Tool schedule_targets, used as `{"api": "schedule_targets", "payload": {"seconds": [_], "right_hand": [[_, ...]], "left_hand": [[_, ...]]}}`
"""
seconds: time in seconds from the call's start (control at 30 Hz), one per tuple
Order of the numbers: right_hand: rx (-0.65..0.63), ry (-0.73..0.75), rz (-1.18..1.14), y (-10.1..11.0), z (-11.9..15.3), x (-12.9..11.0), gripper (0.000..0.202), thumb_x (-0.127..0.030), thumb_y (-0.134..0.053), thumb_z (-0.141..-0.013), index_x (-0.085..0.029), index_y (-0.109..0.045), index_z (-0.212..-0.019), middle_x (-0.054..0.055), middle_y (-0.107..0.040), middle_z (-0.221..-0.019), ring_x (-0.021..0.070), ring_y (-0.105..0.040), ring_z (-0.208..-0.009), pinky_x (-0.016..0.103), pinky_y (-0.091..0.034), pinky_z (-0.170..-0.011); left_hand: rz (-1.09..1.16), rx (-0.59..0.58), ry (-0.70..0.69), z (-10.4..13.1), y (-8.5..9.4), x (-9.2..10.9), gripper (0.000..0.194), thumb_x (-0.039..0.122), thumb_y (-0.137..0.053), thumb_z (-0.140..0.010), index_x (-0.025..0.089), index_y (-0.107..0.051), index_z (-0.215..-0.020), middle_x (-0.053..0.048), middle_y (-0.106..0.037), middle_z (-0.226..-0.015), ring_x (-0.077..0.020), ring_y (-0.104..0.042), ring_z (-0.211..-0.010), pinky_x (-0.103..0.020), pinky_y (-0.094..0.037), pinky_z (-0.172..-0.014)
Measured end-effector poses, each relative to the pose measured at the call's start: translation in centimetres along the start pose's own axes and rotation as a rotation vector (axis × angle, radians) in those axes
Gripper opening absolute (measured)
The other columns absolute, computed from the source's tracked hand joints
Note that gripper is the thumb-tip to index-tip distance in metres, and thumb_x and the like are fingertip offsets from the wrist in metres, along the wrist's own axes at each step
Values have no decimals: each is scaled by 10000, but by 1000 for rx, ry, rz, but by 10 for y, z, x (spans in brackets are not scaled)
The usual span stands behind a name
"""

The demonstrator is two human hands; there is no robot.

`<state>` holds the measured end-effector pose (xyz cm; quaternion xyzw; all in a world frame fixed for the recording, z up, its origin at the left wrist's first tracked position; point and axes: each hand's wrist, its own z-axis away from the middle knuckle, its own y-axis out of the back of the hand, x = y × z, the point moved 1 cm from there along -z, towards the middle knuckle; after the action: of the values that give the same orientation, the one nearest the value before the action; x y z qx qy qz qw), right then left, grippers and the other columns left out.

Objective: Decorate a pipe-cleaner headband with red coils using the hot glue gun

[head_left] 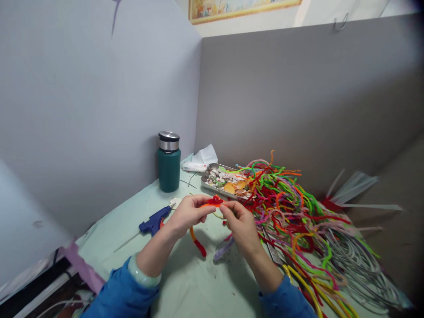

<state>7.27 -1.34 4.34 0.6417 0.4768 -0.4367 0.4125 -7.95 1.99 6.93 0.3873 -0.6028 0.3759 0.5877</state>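
Observation:
My left hand (188,216) pinches a small red and orange fuzzy pipe cleaner piece (215,201) between thumb and fingers. From the other side, my right hand (241,223) has its thumb and forefinger closed at the right end of the same piece. Both hands are raised over the table, fingertips almost meeting. Below them show an orange and red pipe cleaner (198,244) and a purple one (224,250); whether either joins the held piece is hidden. A blue glue gun (153,222) lies left of my left hand.
A green bottle (169,170) stands at the back left, beside white tissue (200,159). Behind my hands sits a metal tray (206,186) of buttons and discs. Rightward spreads a tangled pipe cleaner pile (281,198), with scissors (273,251) and grey wires (357,265). Panels (265,101) border the table.

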Motion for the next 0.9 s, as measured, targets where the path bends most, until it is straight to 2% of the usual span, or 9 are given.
{"api": "schedule_targets", "payload": {"seconds": [0.1, 0.17, 0.27, 0.37, 0.5, 0.7, 0.9], "right_hand": [[-29, 26, 19, -1, 1, -4, 251, -418, -562, -803, -179, -585, -878, 22, -618, -801, 149, -537, -703, 245, -422, -582], [-38, 56, 11, -1, 2, -7, 242, -400, -570, -804, -187, -562, -920, 27, -622, -857, 156, -550, -755, 246, -432, -609], [-36, 95, 23, -2, 3, -9, 210, -383, -557, -817, -195, -551, -910, 16, -605, -835, 146, -543, -737, 244, -432, -617], [-42, 122, 67, -2, 4, -9, 180, -369, -536, -835, -195, -551, -877, 8, -581, -802, 131, -521, -696, 244, -427, -620], [-42, 139, 113, -1, 6, -12, 170, -362, -521, -848, -192, -535, -839, 5, -550, -773, 129, -501, -690, 244, -417, -623], [-73, 189, 124, 0, 10, -23, 161, -342, -518, -858, -192, -520, -801, 4, -517, -774, 131, -488, -713, 243, -405, -631], [-75, 238, 127, -2, 11, -30, 146, -320, -516, -862, -193, -522, -790, 6, -511, -785, 136, -492, -736, 252, -408, -648]], "left_hand": [[-31, 27, -15, 1, -2, 4, 314, 344, -667, -684, 112, -679, -895, 30, -502, -544, -48, -344, -453, -193, -235, -427], [-66, 47, -34, 3, -4, 6, 273, 326, -661, -690, 116, -687, -862, 14, -552, -575, -62, -400, -483, -197, -284, -454], [-98, 51, -82, 4, -6, 5, 217, 295, -663, -690, 126, -693, -823, -32, -653, -721, -113, -537, -624, -226, -404, -579], [-134, 38, -120, 6, -9, 3, 196, 292, -646, -714, 133, -689, -821, -56, -682, -823, -157, -590, -752, -262, -446, -701], [-154, 77, -186, 9, -12, 1, 179, 277, -629, -741, 135, -636, -851, -55, -665, -846, -158, -595, -787, -266, -458, -726], [-160, 194, -330, 18, -13, -2, 224, 259, -642, -746, 176, -493, -892, -8, -568, -805, -128, -562, -764, -241, -455, -677], [-81, 188, -367, 24, -14, 2, 213, 247, -625, -768, 183, -461, -887, -7, -543, -824, -132, -560, -817, -253, -453, -730]]}}
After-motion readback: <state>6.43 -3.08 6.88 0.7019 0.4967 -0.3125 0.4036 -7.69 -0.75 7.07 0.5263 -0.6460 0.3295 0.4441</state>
